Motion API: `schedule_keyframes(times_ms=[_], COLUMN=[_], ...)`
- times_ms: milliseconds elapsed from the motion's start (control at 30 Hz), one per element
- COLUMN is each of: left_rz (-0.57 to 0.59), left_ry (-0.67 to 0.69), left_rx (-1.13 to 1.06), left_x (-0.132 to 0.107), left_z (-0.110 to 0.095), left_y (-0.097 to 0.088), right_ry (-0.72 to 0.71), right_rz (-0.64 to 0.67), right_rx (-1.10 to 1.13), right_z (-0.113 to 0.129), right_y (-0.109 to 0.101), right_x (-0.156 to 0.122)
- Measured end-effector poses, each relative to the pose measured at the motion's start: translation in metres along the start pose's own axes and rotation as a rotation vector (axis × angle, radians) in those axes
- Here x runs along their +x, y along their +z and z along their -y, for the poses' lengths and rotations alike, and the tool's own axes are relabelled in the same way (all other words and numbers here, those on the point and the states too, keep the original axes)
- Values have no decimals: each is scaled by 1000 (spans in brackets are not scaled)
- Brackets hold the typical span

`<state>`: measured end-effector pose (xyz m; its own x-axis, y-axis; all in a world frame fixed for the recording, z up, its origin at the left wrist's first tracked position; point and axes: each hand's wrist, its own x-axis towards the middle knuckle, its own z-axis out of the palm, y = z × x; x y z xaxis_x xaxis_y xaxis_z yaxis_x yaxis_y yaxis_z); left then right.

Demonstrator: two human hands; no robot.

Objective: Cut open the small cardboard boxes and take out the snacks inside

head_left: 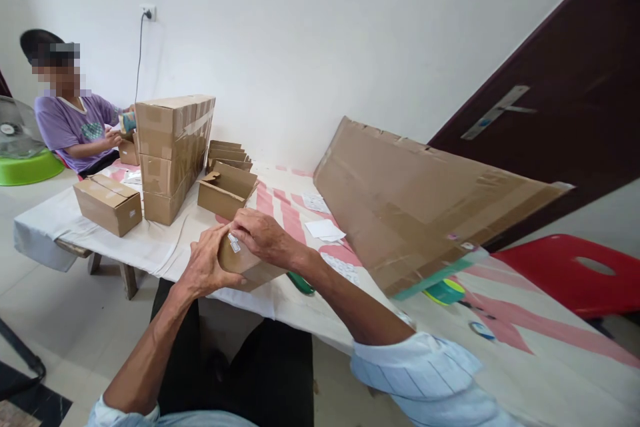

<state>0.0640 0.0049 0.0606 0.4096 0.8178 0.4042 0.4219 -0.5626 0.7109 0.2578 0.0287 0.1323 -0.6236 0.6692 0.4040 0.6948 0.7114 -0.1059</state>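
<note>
A small brown cardboard box [257,270] is held at the near edge of the table in front of me. My left hand [213,260] grips its end, thumb low and fingers over the upper edge. Curled over the top of the same end is my right hand [263,237], its thumb and fingertips at a small white label [234,243] on the box. The right forearm and hand hide part of the box's top. Just beyond my hands stands an open cardboard box [227,190] with raised flaps.
Stacked, taped cartons [173,160] and a closed box [107,203] stand left. A large cardboard sheet [425,200] leans at right. Papers [325,230], a green object [301,283] and a tape roll [481,330] lie about. At far left, a co-worker [80,120] handles a box.
</note>
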Motion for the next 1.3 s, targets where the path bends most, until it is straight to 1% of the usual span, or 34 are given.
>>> schedule_keyframes(times_ms=[100,200,267,333,400,467,533,600,667,733,800,867,967,1033,1200,1300], left_rz=[-5,-25,-41,-52,-48,-50,-43,-27,-11,7,9,-21,-54,-52,-80,-79], left_ry=[9,16,24,24,-17,-97,-165,-212,-257,-297,-343,-387,-406,-416,-465,-461], left_rx=[-1,-3,-22,-60,-97,-112,-154,-224,-273,-313,-324,-296,-260,-268,-290,-298], left_x=[1,3,3,2,1,0,1,1,-1,-4,-7,-7,-5,-3,0,1], left_z=[1,7,14,23,35,49,63,74,82,87,92,96,96,90,69,65], left_y=[-1,-5,-9,-16,-23,-30,-37,-43,-47,-49,-50,-50,-50,-50,-51,-50], right_ry=[100,227,298,358,430,527,661,821,947,1020,1068,1102,1120,1113,1068,1041], right_rz=[-72,-115,-150,-195,-249,-326,-419,-505,-558,-578,-573,-549,-496,-457,-361,-306], right_rx=[273,550,693,771,791,760,642,439,269,194,160,129,87,59,-20,-82], right_z=[-2,-6,-13,-24,-41,-65,-91,-115,-134,-146,-154,-160,-169,-176,-193,-201], right_y=[-12,-29,-41,-51,-57,-61,-62,-60,-54,-42,-24,-3,26,40,59,67], right_x=[-1,-7,-17,-33,-58,-91,-134,-181,-226,-261,-286,-301,-311,-312,-309,-309])
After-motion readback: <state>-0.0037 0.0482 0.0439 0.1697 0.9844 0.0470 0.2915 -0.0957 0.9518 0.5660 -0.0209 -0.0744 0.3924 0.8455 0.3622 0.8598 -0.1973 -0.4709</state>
